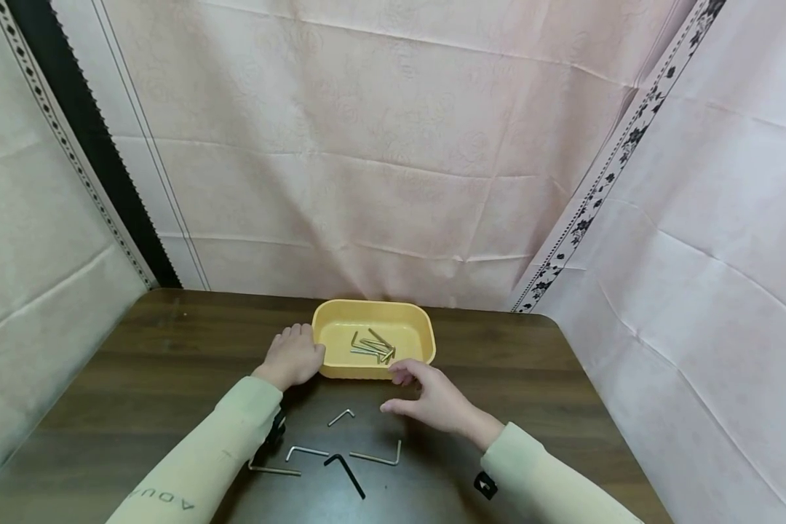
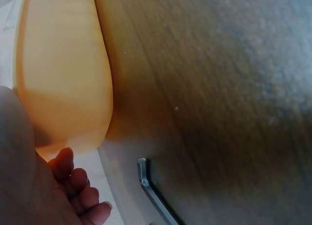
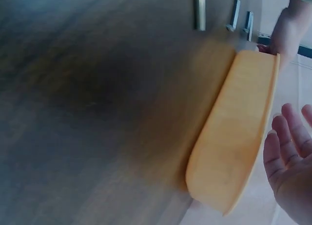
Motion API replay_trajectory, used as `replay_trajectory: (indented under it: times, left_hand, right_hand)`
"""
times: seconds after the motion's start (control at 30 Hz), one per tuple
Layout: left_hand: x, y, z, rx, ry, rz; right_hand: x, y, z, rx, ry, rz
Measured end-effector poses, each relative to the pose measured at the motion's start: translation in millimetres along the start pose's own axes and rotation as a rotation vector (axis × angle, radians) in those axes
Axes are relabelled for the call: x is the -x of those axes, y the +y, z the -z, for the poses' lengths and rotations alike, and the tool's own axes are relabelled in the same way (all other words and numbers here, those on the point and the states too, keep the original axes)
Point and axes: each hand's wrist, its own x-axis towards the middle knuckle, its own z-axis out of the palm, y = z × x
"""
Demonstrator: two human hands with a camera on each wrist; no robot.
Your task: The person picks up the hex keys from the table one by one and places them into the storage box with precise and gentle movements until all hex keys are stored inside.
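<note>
A yellow plastic tray (image 1: 338,320) stands near the back of the table, with several L-shaped hex keys (image 1: 375,349) piled inside toward its right. My left hand (image 1: 292,355) grips the tray's left end, thumb over the rim and fingers along the outer wall. Beside the front right corner is my right hand (image 1: 435,399), fingers loosely bent and apart, nothing between them. In the right wrist view those fingers (image 3: 287,142) appear next to the tray's side wall (image 3: 234,127). Part of the left hand's grip is hidden under the tray end in the left wrist view.
On the wooden table (image 1: 170,407) in front of the tray lie a small hex key (image 1: 340,418), a black one (image 1: 350,479) and several other metal ones, one partly behind the left sleeve (image 1: 236,429). Pale cloth (image 1: 367,182) hangs behind and at both sides.
</note>
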Motion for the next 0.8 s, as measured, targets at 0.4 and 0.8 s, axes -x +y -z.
replay_trajectory:
  times: [0.4,0.8]
  left_hand:
    - [-1.1,0.0,-2.2,0.011,0.007,-0.009]
    - [-1.3,-0.1,0.3,0.007,-0.021,0.012]
  right_hand:
    - [21.4,11,-14,0.061,-0.154,0.058]
    - [32.4,21,-28,0.154,-0.270,0.106]
